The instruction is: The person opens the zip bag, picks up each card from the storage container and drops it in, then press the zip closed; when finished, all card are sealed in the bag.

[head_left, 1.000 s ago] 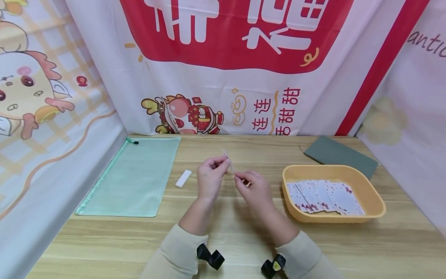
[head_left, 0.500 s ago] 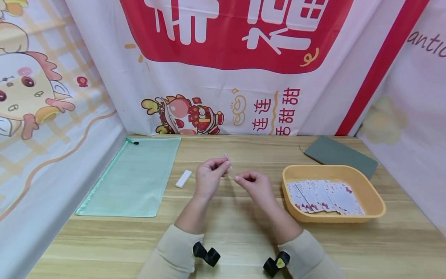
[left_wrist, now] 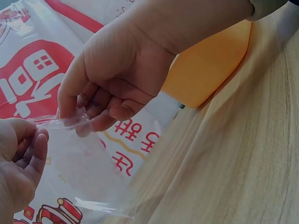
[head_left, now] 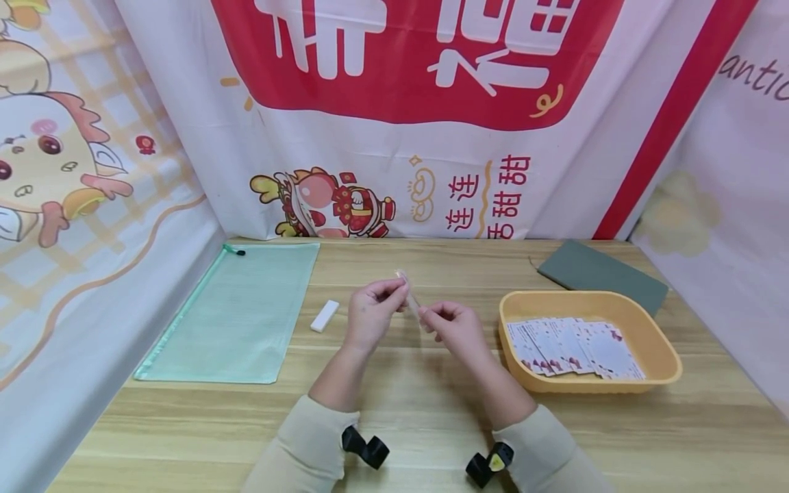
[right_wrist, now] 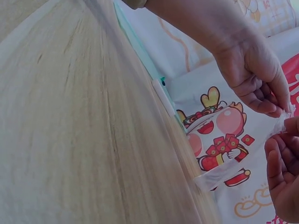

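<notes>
Both hands hold a clear plastic bag by its top edge, above the table. My left hand pinches one corner between thumb and fingers. My right hand pinches the other end of the same edge. In the left wrist view the bag hangs down thin and see-through, with a ridged strip along its top. From the head it shows as a narrow pale strip between the fingertips. The right wrist view has its lower end overlapping the printed cloth. Nothing shows inside it.
Left of my left hand lies a small white rectangular block, then a mint-green zippered pouch. On the right stands a yellow basket holding several printed cards. Behind it lies a dark green flat case. Printed cloths wall the table.
My right hand has shifted slightly right, and its grip on the bag has changed. The bag's edge now shows longer between the hands. My left hand has barely moved.
</notes>
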A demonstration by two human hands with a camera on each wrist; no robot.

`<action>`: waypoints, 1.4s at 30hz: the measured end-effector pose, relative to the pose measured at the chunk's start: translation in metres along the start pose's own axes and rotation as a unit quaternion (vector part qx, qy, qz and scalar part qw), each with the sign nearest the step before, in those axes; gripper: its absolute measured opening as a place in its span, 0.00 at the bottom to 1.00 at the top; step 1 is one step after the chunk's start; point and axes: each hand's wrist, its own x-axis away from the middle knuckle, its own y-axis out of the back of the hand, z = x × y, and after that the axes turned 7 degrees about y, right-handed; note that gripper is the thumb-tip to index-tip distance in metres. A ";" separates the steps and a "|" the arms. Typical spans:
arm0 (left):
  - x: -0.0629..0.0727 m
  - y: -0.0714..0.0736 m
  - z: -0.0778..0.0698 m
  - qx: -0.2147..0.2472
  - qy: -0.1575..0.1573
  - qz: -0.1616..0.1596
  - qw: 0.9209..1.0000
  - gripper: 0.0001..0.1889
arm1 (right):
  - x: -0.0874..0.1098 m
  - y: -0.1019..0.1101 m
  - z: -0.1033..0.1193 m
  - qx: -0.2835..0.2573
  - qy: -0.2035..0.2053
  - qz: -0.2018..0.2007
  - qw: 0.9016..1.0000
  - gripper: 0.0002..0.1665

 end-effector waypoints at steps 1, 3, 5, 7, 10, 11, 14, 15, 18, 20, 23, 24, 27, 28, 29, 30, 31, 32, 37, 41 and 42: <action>0.000 0.000 0.000 0.001 -0.001 0.002 1.000 0.11 | 0.000 0.000 0.000 0.003 0.005 0.002 1.000 0.14; 0.000 -0.001 -0.001 0.003 -0.002 0.003 1.000 0.11 | 0.000 -0.002 -0.001 0.009 0.018 0.008 1.000 0.14; 0.000 -0.001 -0.001 0.003 -0.003 0.003 1.000 0.11 | 0.000 -0.003 -0.001 0.013 0.028 0.012 0.999 0.14; 0.000 -0.002 -0.001 -0.001 -0.006 0.006 1.000 0.11 | 0.001 -0.003 -0.001 0.015 0.034 0.014 0.999 0.14; -0.001 -0.001 0.000 -0.016 -0.009 0.014 1.000 0.12 | 0.001 -0.005 -0.001 0.013 0.040 0.011 0.999 0.13; 0.000 -0.001 0.000 -0.023 -0.011 0.018 1.000 0.12 | 0.001 -0.005 -0.002 0.011 0.041 0.008 0.999 0.13; 0.000 0.000 0.000 -0.048 -0.020 0.027 0.998 0.13 | 0.000 -0.006 -0.003 0.001 0.049 0.000 0.999 0.13; 0.000 0.000 0.001 -0.057 -0.025 0.030 0.998 0.13 | 0.000 -0.006 -0.003 -0.003 0.050 -0.002 0.999 0.13; 0.000 0.000 0.001 -0.073 -0.036 0.037 0.996 0.13 | 0.000 -0.006 -0.003 -0.010 0.053 -0.006 0.999 0.13; 0.000 0.000 0.001 -0.081 -0.040 0.040 0.995 0.13 | 0.000 -0.006 -0.003 -0.013 0.052 -0.009 0.999 0.13; 0.000 0.001 0.000 -0.084 -0.036 0.045 0.995 0.13 | -0.001 -0.005 -0.004 -0.018 0.046 -0.017 0.999 0.13; 0.000 0.002 0.000 -0.085 -0.032 0.045 0.995 0.13 | -0.001 -0.005 -0.005 -0.023 0.045 -0.021 0.999 0.13; -0.001 0.005 0.000 -0.092 -0.024 0.048 0.994 0.13 | -0.003 -0.002 -0.005 -0.031 0.042 -0.031 0.998 0.12; -0.002 0.006 0.000 -0.094 -0.020 0.048 0.994 0.13 | -0.004 -0.001 -0.005 -0.032 0.042 -0.034 0.998 0.12; -0.003 0.007 0.001 -0.098 -0.020 0.047 0.994 0.13 | -0.004 0.000 -0.005 -0.032 0.043 -0.036 0.998 0.12; -0.003 0.008 0.001 -0.102 -0.019 0.046 0.994 0.13 | -0.004 0.001 -0.004 -0.030 0.042 -0.036 0.998 0.12; -0.003 0.009 0.000 -0.104 -0.020 0.046 0.993 0.13 | -0.004 0.002 -0.003 -0.026 0.040 -0.036 0.998 0.13; -0.003 0.010 0.000 -0.105 -0.020 0.045 0.993 0.13 | -0.005 0.003 -0.003 -0.026 0.037 -0.036 0.998 0.13; -0.002 0.015 -0.004 -0.151 -0.038 0.034 0.987 0.12 | -0.006 0.008 -0.001 -0.028 0.028 -0.044 0.998 0.12; 0.000 0.020 -0.008 -0.206 -0.050 0.020 0.977 0.11 | -0.007 0.013 0.001 -0.017 0.028 -0.053 0.998 0.12; 0.000 0.021 -0.009 -0.215 -0.055 0.018 0.975 0.11 | -0.007 0.014 0.002 -0.011 0.028 -0.053 0.998 0.12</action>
